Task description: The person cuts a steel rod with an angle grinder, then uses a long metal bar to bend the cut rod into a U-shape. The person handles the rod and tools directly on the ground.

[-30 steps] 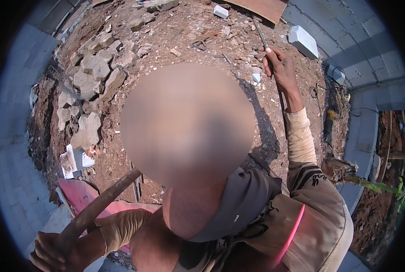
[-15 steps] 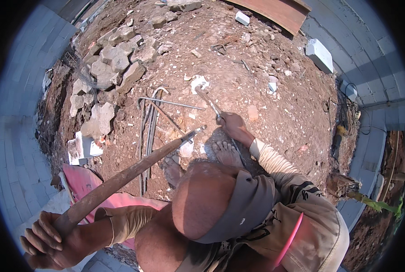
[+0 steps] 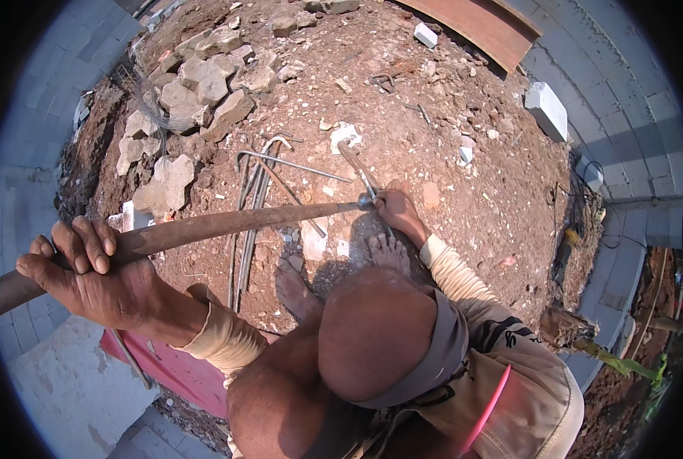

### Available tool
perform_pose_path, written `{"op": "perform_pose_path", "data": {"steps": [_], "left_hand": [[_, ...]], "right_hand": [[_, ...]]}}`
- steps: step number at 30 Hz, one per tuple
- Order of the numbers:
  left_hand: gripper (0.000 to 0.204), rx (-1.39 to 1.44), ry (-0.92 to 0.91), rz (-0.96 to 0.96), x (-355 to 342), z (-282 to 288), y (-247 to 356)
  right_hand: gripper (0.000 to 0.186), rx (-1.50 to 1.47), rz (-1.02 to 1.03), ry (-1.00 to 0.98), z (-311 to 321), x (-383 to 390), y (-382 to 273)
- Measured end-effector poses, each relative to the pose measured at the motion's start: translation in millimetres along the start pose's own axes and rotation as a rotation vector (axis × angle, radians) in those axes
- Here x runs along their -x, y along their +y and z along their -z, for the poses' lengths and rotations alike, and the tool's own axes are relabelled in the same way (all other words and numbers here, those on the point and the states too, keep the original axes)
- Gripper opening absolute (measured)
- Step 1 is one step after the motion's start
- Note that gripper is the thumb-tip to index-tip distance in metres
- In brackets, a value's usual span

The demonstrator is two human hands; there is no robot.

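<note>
My left hand (image 3: pixel 96 271) is wrapped round a long brown pole (image 3: pixel 242 222), which lies nearly level across the view. Its narrow metal end meets a thin bent steel rod (image 3: pixel 355 162) right beside my right hand (image 3: pixel 399 213). That hand grips the rod, whose curved end points away near a white patch on the ground. Whether the pole's end is hooked on the rod or only touching it, I cannot tell. Several steel bars (image 3: pixel 259 222), some with hooked ends, lie on the soil beneath and beyond the pole. My bare feet (image 3: pixel 299 291) are close by.
Broken stone slabs (image 3: pixel 203 80) are heaped at the far left. A pinkish-red sheet (image 3: pixel 180 371) lies at the near left. A white block (image 3: pixel 546 111) stands by the grey block wall (image 3: pixel 624 84) on the right, and a brown board (image 3: pixel 479 27) lies at the far edge.
The pole has swung to a flatter angle, and its metal end has come up to the rod by my right hand. My left hand has moved up and away from me with it.
</note>
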State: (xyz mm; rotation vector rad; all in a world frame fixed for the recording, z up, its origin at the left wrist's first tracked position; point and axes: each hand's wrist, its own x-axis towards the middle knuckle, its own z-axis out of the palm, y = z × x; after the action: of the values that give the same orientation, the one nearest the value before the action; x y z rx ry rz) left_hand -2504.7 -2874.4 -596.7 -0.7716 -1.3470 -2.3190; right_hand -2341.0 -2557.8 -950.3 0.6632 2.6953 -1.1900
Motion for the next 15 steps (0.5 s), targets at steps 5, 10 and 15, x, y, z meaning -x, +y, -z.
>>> {"op": "perform_pose_path", "data": {"steps": [5, 10, 15], "left_hand": [[0.034, 0.011, 0.037, 0.056, -7, -13, -18], [0.033, 0.052, -0.031, 0.114, -20, -38, -28], [0.030, 0.097, -0.047, 0.128, -32, -66, -55]], "right_hand": [[0.026, 0.292, -0.044, 0.142, -16, 7, -12], [0.026, 0.270, 0.083, 0.285, -42, 16, 11], [0.025, 0.155, 0.077, 0.157, -47, 21, 21]]}}
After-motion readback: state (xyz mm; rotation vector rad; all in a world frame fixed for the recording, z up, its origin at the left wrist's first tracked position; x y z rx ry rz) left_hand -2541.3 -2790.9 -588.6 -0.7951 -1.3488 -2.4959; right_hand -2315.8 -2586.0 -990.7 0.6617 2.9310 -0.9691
